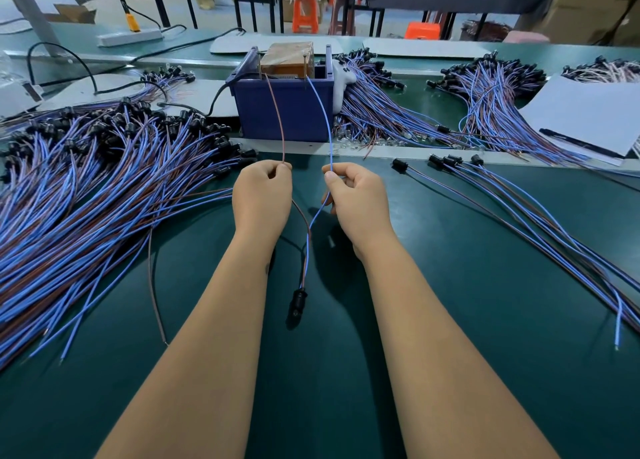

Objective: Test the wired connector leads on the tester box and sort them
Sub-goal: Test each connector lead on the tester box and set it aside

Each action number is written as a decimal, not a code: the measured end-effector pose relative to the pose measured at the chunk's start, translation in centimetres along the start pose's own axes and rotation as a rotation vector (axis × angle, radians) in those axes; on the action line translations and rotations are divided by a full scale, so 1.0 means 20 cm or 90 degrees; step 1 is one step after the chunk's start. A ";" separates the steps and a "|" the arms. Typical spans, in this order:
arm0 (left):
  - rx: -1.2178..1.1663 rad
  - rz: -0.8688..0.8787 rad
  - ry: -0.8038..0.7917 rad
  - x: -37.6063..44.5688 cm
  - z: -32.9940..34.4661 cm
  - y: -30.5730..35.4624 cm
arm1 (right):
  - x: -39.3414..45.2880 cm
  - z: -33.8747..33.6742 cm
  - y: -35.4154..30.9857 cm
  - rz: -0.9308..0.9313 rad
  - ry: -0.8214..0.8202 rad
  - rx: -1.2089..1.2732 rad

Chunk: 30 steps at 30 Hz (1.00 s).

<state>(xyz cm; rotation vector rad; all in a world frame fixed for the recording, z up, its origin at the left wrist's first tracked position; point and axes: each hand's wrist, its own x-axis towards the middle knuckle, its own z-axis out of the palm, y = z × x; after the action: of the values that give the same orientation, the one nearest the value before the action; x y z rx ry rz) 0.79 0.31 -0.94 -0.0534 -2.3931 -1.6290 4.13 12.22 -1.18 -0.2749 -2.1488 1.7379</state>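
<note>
Both my forearms reached over the green mat (450, 354), and between them hung the black connector (298, 299) of the lead under test, just above the mat or touching it; I could not tell which. From it the two wires went up and split. My left hand (262, 195) had its fingers curled and pinched the brown wire (281, 126) between thumb and forefinger. My right hand (356, 199) did the same with the blue wire (323, 112). Each wire then ran forward and up to a thin metal post on the tester box (284, 112), the brown to the left post and the blue to the right one. So I judged that the test of this lead was in progress and its sorting was not yet done.

On my left lay a very large pile of leads (86, 199). On my right only a small group of leads (519, 199) lay on the mat. If the left pile was the untested one, as I supposed, most of the work remained. Behind the box more bundles (381, 112) were heaped, and a sheet of white paper (588, 112) lay far right.
</note>
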 end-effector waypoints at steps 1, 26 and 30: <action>0.002 0.003 0.000 0.00 0.00 0.00 | 0.00 0.00 0.00 -0.002 0.000 0.002; -0.111 -0.118 0.079 0.03 0.00 -0.02 | -0.01 -0.01 0.01 -0.016 -0.024 -0.041; -0.110 -0.120 0.080 0.03 0.00 -0.02 | 0.00 0.00 0.01 -0.020 -0.021 -0.047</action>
<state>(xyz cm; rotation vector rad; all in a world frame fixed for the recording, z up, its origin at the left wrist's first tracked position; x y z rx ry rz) 0.12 0.06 -1.19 0.2430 -2.2167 -1.8596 4.14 12.24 -1.34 -0.2327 -2.2317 1.6595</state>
